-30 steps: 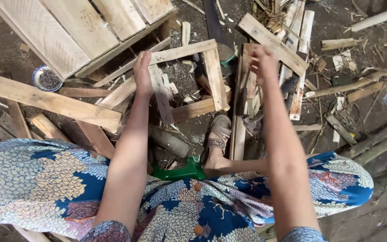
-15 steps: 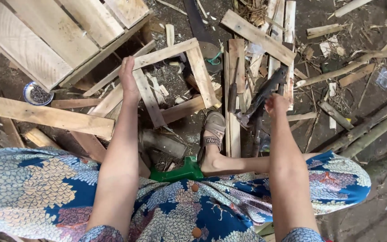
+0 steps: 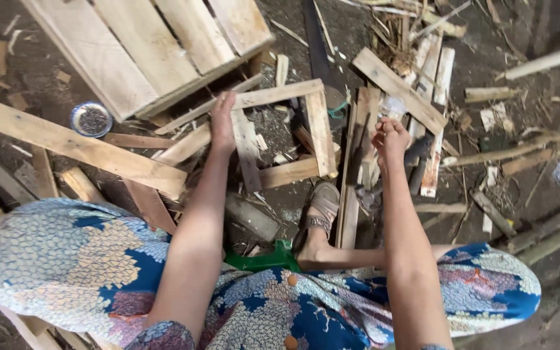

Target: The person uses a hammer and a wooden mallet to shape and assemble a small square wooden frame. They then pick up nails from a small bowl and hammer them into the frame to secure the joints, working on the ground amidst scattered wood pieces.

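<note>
Your left hand (image 3: 222,123) pressed flat on the wooden frame (image 3: 273,133), your right hand (image 3: 389,137) fisted around a dark tool handle (image 3: 417,150), round tin (image 3: 91,119) beside the pallet (image 3: 150,45), scrap slats all around.

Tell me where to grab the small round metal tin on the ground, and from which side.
Grip the small round metal tin by its rim, coming straight down from above. It sits upright and open on the dirt, with a long pale wooden plank close along its lower side, so a low sideways approach there looks cramped.
</note>
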